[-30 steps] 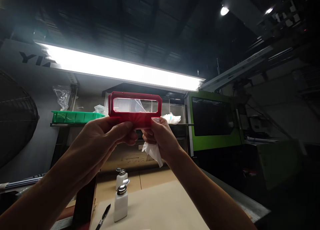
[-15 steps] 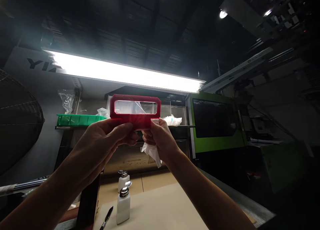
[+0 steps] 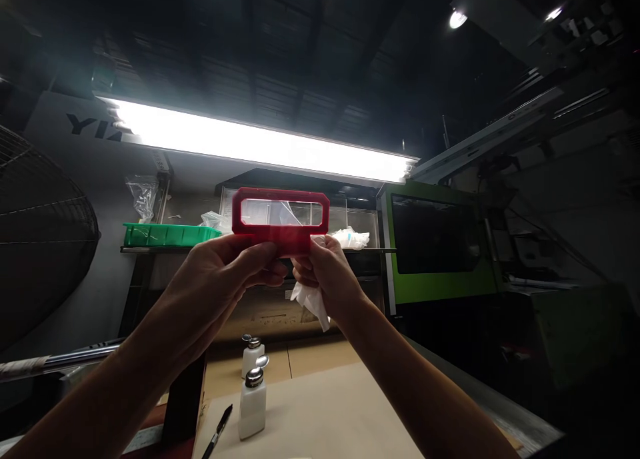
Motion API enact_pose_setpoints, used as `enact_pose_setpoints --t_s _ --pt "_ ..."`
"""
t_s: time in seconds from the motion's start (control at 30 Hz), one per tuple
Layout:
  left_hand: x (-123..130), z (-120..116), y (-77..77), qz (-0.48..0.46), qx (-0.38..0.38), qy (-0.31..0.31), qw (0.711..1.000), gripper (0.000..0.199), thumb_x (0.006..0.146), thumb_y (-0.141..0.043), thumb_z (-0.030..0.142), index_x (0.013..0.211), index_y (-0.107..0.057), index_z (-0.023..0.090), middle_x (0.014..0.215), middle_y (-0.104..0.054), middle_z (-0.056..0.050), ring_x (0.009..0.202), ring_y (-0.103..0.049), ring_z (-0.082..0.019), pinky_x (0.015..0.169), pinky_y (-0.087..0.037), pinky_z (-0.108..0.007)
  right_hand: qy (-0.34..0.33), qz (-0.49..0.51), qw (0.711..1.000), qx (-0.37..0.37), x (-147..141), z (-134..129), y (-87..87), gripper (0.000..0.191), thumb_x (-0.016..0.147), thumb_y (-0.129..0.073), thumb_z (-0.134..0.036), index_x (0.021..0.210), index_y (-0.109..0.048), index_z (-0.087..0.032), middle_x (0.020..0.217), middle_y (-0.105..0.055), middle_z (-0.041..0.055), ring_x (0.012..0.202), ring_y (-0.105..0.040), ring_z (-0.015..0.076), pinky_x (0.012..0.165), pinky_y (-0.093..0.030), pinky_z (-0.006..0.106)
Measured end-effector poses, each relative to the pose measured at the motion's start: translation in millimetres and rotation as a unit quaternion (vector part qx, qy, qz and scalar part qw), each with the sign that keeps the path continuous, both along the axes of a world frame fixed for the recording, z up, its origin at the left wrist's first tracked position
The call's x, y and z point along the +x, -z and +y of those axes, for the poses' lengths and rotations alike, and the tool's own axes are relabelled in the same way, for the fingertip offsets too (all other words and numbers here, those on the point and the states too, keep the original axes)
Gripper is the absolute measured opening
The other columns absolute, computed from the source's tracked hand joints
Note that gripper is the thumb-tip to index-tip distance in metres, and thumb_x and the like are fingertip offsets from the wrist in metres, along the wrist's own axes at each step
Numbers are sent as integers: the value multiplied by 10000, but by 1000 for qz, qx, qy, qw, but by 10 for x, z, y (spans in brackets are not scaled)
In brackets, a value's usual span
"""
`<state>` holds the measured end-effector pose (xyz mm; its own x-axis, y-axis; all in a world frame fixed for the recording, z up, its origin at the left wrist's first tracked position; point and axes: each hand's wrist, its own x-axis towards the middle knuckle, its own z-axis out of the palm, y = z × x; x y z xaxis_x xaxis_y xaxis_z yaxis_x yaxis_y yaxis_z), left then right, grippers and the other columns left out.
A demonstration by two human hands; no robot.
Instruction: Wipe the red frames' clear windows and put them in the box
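Observation:
In front of the lamp and shelf I hold up a red plastic frame [image 3: 281, 231] with a long window-like opening and a narrower lower part. My left hand [image 3: 240, 262] is closed on its lower left side, thumb across the front. The lower right side is pinched by my right hand [image 3: 327, 269]. A crumpled white tissue [image 3: 311, 299] is also in my right hand, hanging below the fingers and showing by the thumb. My fingers hide parts of the frame's lower edge.
Below are two white pump bottles [image 3: 253, 406] with metal tops and a black pen [image 3: 219, 432] on the cardboard-covered table [image 3: 330, 406]. A green tray [image 3: 165, 235] sits on the shelf under a bright tube lamp [image 3: 260, 142]. A fan [image 3: 45, 232] stands left, a green machine [image 3: 435, 282] right.
The whole view has shifted slightly, so the hands, red frame and surroundings appear a little further right. Both hands keep the same grip on the frame.

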<state>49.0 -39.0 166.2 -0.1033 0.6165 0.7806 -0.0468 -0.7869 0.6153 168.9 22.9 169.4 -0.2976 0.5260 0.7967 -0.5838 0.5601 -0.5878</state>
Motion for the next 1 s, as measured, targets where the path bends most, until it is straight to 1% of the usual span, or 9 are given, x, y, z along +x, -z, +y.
enact_pose_setpoints --t_s 0.1,0.4,0.5,0.63,0.8,0.87,0.9,0.97,1.0 --pt "3 4 7 9 2 -1 1000 203 658 -740 280 788 -754 125 616 -693 -58 543 -619 -120 535 -501 -192 2 5 1000 -2 -5 2 -1 331 642 -558 -201 462 -280 -204 372 -283 -114 343 -191 6 348 -116 176" --pt "-26 56 19 -10 -2 2 1000 210 609 -780 322 740 -762 158 626 -696 -61 540 -629 -131 522 -524 -187 -1 44 999 -23 -15 52 19 309 665 -605 -232 518 -335 -204 390 -326 -114 341 -210 14 344 -125 180" --pt "-72 85 40 -21 -16 12 1000 242 576 -815 341 730 -763 161 645 -711 -62 554 -637 -127 533 -536 -164 -13 76 997 -19 29 91 14 244 672 -654 -245 581 -434 -193 404 -309 -125 350 -184 19 342 -122 184" --pt "-129 106 76 -9 -31 50 998 264 568 -830 398 694 -749 180 599 -708 -14 576 -641 -95 582 -532 -114 -24 89 996 9 91 142 -3 168 707 -682 -304 728 -587 -167 415 -276 -133 362 -155 25 338 -109 185" --pt "-141 88 88 -5 -45 47 998 243 579 -821 413 676 -737 206 591 -711 36 590 -643 -76 614 -530 -99 -5 101 995 8 180 187 25 176 756 -676 -323 726 -592 -171 443 -280 -122 376 -165 33 336 -121 193" --pt "-144 77 86 -7 -44 36 998 207 618 -801 399 686 -737 214 601 -714 41 600 -646 -76 608 -526 -95 28 127 991 22 237 163 85 164 782 -658 -331 740 -596 -185 450 -283 -119 378 -165 39 337 -124 199" --pt "-148 74 87 -10 -45 29 999 184 650 -783 389 690 -736 216 601 -713 42 603 -645 -75 605 -523 -92 65 142 987 45 266 134 127 157 799 -643 -333 743 -601 -192 450 -285 -116 376 -169 42 337 -128 202" --pt "-157 73 96 -8 -49 17 999 156 709 -744 370 689 -731 215 587 -703 41 597 -637 -69 590 -511 -82 185 147 963 131 316 53 222 125 838 -601 -314 779 -630 -207 453 -331 -104 372 -219 49 341 -171 209" --pt "-160 75 105 -4 -51 13 999 156 728 -728 369 705 -732 215 588 -699 39 601 -635 -70 590 -510 -81 259 128 937 196 332 8 266 106 855 -575 -285 831 -650 -214 463 -380 -95 374 -259 52 350 -210 212"
